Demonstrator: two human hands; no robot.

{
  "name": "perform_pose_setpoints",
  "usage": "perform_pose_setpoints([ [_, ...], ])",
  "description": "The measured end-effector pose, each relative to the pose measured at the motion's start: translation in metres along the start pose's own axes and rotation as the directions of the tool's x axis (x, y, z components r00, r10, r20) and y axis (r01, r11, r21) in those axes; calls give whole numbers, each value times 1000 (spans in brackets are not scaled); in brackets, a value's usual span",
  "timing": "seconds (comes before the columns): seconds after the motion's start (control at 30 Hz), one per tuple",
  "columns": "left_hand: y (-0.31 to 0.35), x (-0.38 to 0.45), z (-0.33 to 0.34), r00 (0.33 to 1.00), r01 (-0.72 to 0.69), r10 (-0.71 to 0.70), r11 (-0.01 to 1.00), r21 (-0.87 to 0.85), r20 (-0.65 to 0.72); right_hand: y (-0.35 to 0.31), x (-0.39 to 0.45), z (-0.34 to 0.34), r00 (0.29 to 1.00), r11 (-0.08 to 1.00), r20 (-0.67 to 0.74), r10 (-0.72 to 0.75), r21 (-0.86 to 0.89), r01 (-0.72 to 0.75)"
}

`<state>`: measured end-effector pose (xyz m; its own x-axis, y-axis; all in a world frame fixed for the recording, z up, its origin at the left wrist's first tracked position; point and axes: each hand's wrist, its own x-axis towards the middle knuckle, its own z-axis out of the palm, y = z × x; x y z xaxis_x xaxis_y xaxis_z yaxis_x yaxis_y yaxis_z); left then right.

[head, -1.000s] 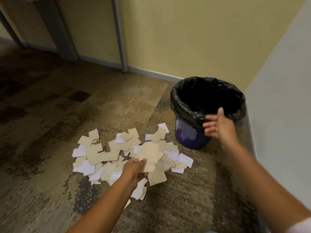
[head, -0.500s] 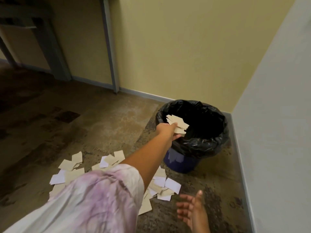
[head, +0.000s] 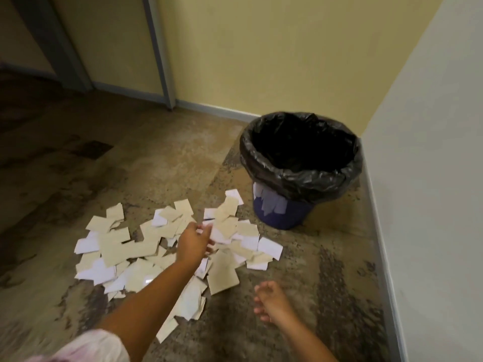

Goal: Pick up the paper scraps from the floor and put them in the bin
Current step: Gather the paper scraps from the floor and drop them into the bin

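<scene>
Paper scraps [head: 146, 246] are lying in a big messy pile on the floor [head: 130, 158], and the left hand [head: 193, 244] is reaching down right over the middle of them. Nearest of all, a pink and white sleeve [head: 86, 346] is showing at the bottom edge, on the left arm. The right hand [head: 271, 301] is hanging just above the floor, to the right of the pile and a little nearer than the left hand. Its fingers are loosely curled and it is holding nothing.

The left hand's fingers are spreading apart over the scraps. They are blurry, so I cannot tell if they are touching the paper. Tan and white scraps are lying all around this hand: left of it, right of it, under its arm and past its fingertips.

Past the left hand and off to its right, a blue bin [head: 282, 215] is standing on the floor near the far edge of the pile. A black bag [head: 300, 176] is lining it and folding over its rim. The bin is sitting in the corner, where a yellow wall [head: 261, 56] is meeting a pale wall [head: 431, 152].
</scene>
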<state>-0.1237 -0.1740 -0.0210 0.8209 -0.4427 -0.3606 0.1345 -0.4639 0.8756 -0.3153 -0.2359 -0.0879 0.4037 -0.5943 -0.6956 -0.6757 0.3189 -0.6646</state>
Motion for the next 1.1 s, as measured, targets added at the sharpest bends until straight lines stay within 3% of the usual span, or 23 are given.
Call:
perform_pose_setpoints([
  [0.13, -96, -4, -28, 975, 197, -158, 940, 278, -158, 23, 11, 26, 995, 952, 79, -66, -292, 87],
  [0.27, -144, -18, -47, 919, 378, -252, 781, 497, -303, 35, 23, 46, 990, 908, 61, -125, -396, 138],
  [0.4, -173, -22, -54, 884, 415, -264, 824, 386, -387, 28, 43, 72, 989, 941, 30, -146, -304, 148],
  [0.5, -183, -20, -51, 827, 507, -383, 824, 253, -411, 8, 53, 90, 991, 995, -129, 26, 103, -13],
  [0.57, -186, -19, -49, 803, 545, -443, 816, 193, -398, -4, 60, 92, 974, 970, -185, 134, 225, -91],
  [0.63, -187, -14, -48, 808, 544, -466, 825, 152, -361, -15, 67, 93, 974, 976, -170, 147, 186, -115],
  [0.73, -181, -4, -45, 794, 547, -518, 837, 1, -317, -22, 72, 96, 990, 998, -130, 59, -20, -62],
  [0.9, -171, 1, -35, 785, 554, -534, 832, -30, -314, -10, 66, 118, 997, 968, 16, -76, -240, 78],
  [1.0, -172, -6, -30, 801, 522, -524, 848, -88, -291, -9, 64, 125, 994, 975, 49, -97, -194, 104],
  [1.1, -169, -13, -28, 803, 502, -555, 826, -256, -216, -9, 59, 125, 992, 989, 87, -90, -106, 99],
])
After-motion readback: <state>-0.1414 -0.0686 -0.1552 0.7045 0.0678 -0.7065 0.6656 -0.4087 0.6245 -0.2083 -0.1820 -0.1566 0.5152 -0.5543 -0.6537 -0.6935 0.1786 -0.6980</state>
